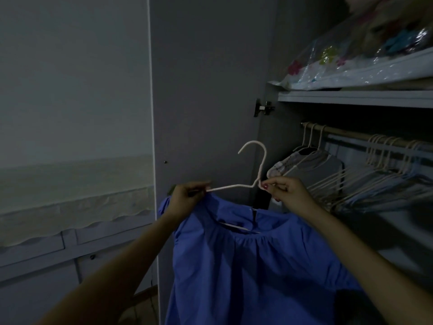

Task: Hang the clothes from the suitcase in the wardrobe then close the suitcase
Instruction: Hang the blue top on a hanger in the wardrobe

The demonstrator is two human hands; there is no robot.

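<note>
A blue gathered garment (246, 266) hangs in front of me on a pale hanger (255, 160) whose hook points up and left. My left hand (185, 198) grips the garment's left shoulder together with the hanger's left arm. My right hand (285, 191) pinches the hanger at the base of its hook. The hanger's lower bar shows inside the neckline. The open wardrobe is to the right, its wooden rail (351, 134) above and right of my hands. The suitcase is out of view.
Three hung clothes (311, 165) and several bare pale hangers (386, 170) fill the rail. The grey wardrobe door (206, 90) stands open behind the garment. A shelf (351, 98) above holds bagged items (351, 59). Low cabinets (46, 266) stand at the left.
</note>
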